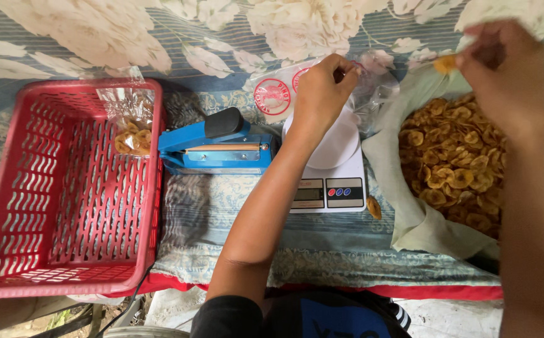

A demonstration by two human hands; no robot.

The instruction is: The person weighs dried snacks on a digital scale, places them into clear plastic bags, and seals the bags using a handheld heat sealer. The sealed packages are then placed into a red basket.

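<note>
We find the left hand (323, 84) closed in a pinch on the mouth of a clear plastic bag (372, 94), holding it up above the round white pan of the digital scale (331, 169); the grip appears meant to keep the bag's opening spread and its body over the weighing pan. The right hand (503, 75), at about two o'clock from the left one, is drawn narrow, its fingertips nipping a single yellow banana chip (445, 63) raised level with the bag's mouth. We cannot tell how much already lies in the bag, since the hand and glare hide its contents.

Below the right hand, at four o'clock from the scale, a pale cloth sack (410, 213) lies rolled open with a heap of chips (460, 163) exposed, set touching the scale's edge, we judge, for a short reach. One loose chip (374, 207) lies on the cloth just beside the scale's right corner.

At nine o'clock from the scale, touching it, stands a blue heat sealer (219, 147) with its black handle down. Beyond it at nine o'clock sits a red slotted basket (65, 250), holding one filled clear packet (131, 128) against its far right corner. A stack of printed bags (275, 94) lies at eleven o'clock from the scale. All rests on a flowered blue cloth (222, 219).
</note>
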